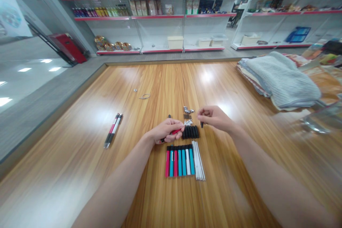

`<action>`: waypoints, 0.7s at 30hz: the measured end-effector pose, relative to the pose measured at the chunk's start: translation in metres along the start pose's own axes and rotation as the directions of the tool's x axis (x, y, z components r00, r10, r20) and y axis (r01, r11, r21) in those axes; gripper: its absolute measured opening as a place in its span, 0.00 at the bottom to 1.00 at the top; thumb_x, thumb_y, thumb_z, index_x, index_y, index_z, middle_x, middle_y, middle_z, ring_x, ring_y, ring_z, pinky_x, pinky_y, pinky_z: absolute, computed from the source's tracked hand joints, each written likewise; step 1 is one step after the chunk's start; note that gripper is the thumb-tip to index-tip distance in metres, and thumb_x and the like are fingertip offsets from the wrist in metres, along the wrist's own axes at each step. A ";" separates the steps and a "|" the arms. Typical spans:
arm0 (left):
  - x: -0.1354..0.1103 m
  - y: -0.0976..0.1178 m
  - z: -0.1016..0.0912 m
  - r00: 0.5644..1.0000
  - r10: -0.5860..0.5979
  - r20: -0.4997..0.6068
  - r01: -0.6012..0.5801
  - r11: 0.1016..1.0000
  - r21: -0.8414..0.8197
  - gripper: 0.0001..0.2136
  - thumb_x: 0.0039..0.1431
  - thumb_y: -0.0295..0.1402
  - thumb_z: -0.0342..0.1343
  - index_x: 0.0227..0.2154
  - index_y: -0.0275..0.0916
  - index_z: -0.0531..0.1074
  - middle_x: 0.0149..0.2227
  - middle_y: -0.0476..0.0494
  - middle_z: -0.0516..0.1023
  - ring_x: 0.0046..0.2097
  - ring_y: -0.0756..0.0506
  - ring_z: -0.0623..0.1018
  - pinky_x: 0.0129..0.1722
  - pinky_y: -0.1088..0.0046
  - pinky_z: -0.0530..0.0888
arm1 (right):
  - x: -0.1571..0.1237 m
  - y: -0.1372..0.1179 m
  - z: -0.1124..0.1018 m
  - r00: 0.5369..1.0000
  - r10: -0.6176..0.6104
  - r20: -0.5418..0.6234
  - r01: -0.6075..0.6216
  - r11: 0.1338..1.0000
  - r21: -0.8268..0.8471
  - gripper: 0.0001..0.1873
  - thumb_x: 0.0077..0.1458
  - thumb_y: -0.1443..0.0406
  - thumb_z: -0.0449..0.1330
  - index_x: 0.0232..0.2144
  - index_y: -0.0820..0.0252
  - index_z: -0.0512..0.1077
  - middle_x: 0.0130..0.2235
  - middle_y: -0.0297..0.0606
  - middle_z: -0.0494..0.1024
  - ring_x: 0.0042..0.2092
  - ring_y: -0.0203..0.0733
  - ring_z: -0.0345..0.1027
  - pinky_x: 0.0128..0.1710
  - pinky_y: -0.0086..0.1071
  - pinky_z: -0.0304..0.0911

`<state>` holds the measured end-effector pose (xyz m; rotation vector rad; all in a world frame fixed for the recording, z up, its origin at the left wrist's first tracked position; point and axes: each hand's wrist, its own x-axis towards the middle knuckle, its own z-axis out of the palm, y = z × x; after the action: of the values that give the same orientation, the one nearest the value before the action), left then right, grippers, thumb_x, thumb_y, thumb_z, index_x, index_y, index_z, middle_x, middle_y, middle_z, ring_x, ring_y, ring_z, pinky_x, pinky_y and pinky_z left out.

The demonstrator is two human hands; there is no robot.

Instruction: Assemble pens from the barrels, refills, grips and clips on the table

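One wood-grained tabletop (155, 82) with a darker edge, glossy with reflected light, fills the foreground; beyond lie a grey floor (40, 103), white shelving (160, 32) stocked with bottles, packets and pale boxes, and, at far left, a red case (68, 48). Folded cloths (280, 78) crowd the right side, a clear container (317, 119) near them. Two pens (113, 130) lie at left, well apart from the parts; farther off are a wire loop (145, 96) and a small round piece (135, 90). Centrally, red, blue and white barrels (180, 160) form a row beside slim white refills (198, 160); beyond it come black sleeves (191, 132), small brownish pieces (187, 117) and silvery tips (188, 110). My left hand (169, 131) closes round a red barrel (175, 131), which lies above the table beside the sleeves, my fingers covering much of it. My right hand (213, 117), in a narrow pinch, holds a short black piece (201, 125) just right of the sleeves
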<state>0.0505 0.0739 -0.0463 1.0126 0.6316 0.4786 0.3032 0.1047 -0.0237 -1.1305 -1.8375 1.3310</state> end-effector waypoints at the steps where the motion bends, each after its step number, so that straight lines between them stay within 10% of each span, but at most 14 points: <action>1: 0.000 0.000 0.000 1.000 -0.003 -0.002 0.003 1.000 0.001 0.12 0.62 0.41 0.52 0.33 0.34 0.66 0.21 0.51 0.70 0.13 0.59 0.54 0.09 0.85 0.49 | 0.004 0.006 0.005 0.983 -0.046 -0.177 0.075 0.984 0.160 0.10 0.51 0.59 0.61 0.30 0.61 0.70 0.19 0.29 0.70 0.17 0.29 0.57 0.16 0.24 0.47; 5: 0.000 0.000 0.000 1.000 -0.008 -0.007 0.008 1.000 0.004 0.13 0.61 0.41 0.52 0.32 0.34 0.66 0.21 0.51 0.70 0.13 0.59 0.54 0.09 0.85 0.49 | 0.012 0.027 0.025 0.897 -0.060 -0.438 0.232 0.908 0.350 0.13 0.51 0.57 0.63 0.28 0.62 0.69 0.20 0.31 0.71 0.17 0.27 0.53 0.15 0.24 0.45; 21: 0.001 -0.002 0.000 1.000 0.008 -0.030 -0.009 1.000 -0.020 0.14 0.61 0.42 0.53 0.34 0.34 0.67 0.22 0.50 0.71 0.13 0.59 0.53 0.08 0.84 0.48 | 0.006 0.021 0.043 0.949 -0.127 -0.287 0.202 0.947 0.248 0.13 0.51 0.57 0.65 0.29 0.63 0.72 0.24 0.36 0.77 0.20 0.30 0.61 0.18 0.24 0.53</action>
<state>0.0517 0.0737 -0.0487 0.9910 0.6482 0.5073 0.2702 0.0942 -0.0579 -0.9346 -1.4648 1.2241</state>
